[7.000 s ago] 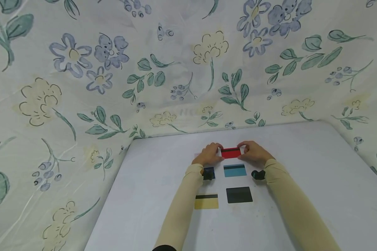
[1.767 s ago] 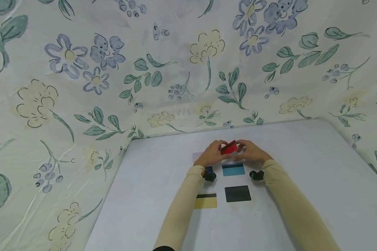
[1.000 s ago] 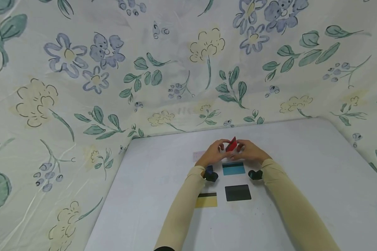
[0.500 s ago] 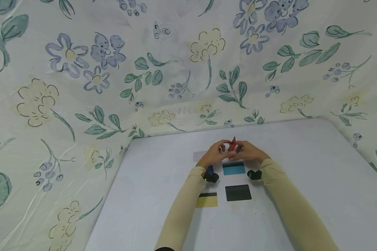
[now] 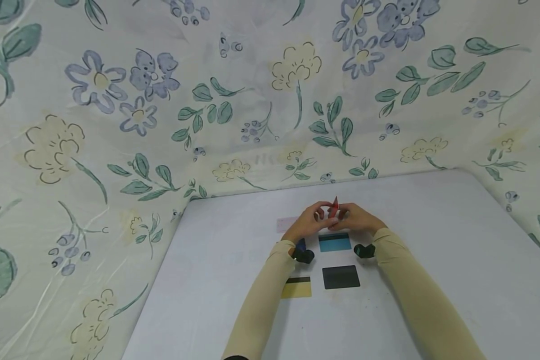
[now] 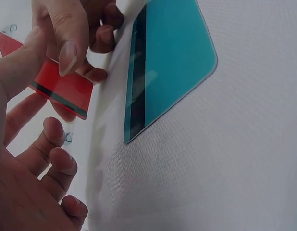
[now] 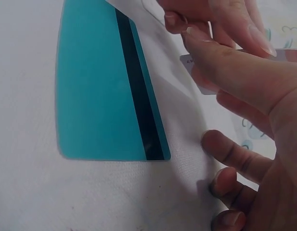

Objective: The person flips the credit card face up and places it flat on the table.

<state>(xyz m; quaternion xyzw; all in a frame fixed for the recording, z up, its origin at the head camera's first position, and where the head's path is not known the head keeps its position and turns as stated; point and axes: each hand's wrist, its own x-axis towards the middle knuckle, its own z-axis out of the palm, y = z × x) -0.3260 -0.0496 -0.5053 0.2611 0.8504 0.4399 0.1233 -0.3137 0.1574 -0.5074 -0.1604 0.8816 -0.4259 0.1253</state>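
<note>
A red card [image 5: 334,207] with a black stripe is held up off the table, tilted nearly edge-on in the head view. My left hand [image 5: 310,221] pinches it between thumb and fingers, the lower fingers loosely bent. From the other side my right hand [image 5: 357,218] pinches it too, its thumb lying over the red face [image 6: 71,91] in the left wrist view. The right wrist view gives the card's pale other side [image 7: 206,89], mostly covered by fingers. A blue card [image 5: 335,243] with a black stripe lies just in front of both hands.
On the white table [image 5: 207,280] lie a black card [image 5: 341,277], a yellow card [image 5: 299,288] partly behind my left sleeve, and a pale pink card [image 5: 285,224]. A dark blue card [image 5: 300,245] is mostly hidden by my left wrist. Floral cloth [image 5: 252,100] hangs behind.
The red card was flat on the table with a hand at each end; both hands have lifted it and turned it almost edge-on. During the last half second hardly anything moves.
</note>
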